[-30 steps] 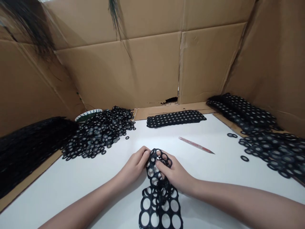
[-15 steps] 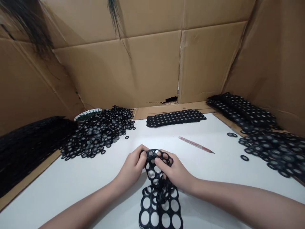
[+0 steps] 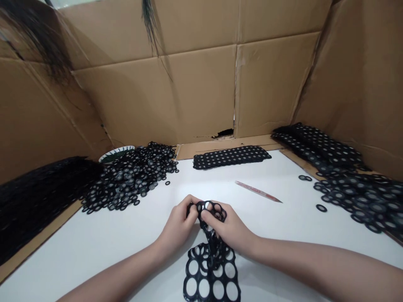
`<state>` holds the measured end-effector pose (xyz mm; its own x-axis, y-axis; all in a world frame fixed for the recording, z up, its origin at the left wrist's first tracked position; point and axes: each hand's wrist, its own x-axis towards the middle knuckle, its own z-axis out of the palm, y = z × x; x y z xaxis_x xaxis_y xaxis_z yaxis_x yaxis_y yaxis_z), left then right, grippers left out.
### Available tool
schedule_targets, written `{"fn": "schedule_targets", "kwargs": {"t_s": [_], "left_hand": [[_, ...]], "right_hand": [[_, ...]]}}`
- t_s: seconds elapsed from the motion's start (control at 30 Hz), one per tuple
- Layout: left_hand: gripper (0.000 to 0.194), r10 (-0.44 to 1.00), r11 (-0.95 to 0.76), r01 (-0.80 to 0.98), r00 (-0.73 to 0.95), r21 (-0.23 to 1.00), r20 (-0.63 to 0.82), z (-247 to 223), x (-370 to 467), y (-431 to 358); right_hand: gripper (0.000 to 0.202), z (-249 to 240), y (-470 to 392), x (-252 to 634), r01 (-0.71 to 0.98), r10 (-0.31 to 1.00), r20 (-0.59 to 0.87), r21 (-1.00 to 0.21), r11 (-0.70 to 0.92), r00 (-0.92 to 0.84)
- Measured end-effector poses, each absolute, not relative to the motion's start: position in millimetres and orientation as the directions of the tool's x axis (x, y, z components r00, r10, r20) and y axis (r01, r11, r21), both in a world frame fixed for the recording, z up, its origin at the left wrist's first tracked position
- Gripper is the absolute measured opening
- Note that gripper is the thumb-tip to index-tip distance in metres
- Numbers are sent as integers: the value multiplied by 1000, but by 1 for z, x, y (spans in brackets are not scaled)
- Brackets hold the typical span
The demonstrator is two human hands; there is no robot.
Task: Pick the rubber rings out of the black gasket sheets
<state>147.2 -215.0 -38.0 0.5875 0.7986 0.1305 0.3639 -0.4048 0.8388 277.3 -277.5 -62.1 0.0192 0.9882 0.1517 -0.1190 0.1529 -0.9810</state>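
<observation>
A black rubber sheet [image 3: 210, 272] full of round holes lies on the white table toward me, its upper part crumpled and lifted between my hands. My left hand [image 3: 182, 218] pinches the left side of its far end between thumb and fingers. My right hand [image 3: 229, 224] grips the bunched right side, thumb on top. The hands nearly touch; the fingertips behind the sheet are partly hidden. Beyond my right hand lies a reddish pointed stick [image 3: 258, 191], pen-like in shape.
A heap of black rings [image 3: 132, 180] and a striped bowl [image 3: 116, 153] stand left, beside a dark stack [image 3: 40, 193]. A holed sheet stack [image 3: 232, 157] lies at the back. More sheets [image 3: 321, 147] and larger rings [image 3: 365, 199] are right. Cardboard walls [image 3: 157, 92] surround the white table [image 3: 147, 281].
The sheet's upper part has become more bunched and narrower between my hands. My left hand has shifted slightly right, closer to my right hand. The view has tilted a little.
</observation>
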Motion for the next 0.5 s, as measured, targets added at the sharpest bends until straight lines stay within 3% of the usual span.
{"fn": "schedule_targets", "kwargs": {"t_s": [0.23, 0.5], "left_hand": [[20, 836, -430, 402, 515, 808, 189, -32, 147, -215], [28, 713, -536, 455, 695, 711, 93, -22, 140, -210]], "right_hand": [[23, -57, -277, 277, -108, 987, 144, -983, 150, 65], [26, -61, -278, 277, -124, 993, 72, -989, 83, 92]]}}
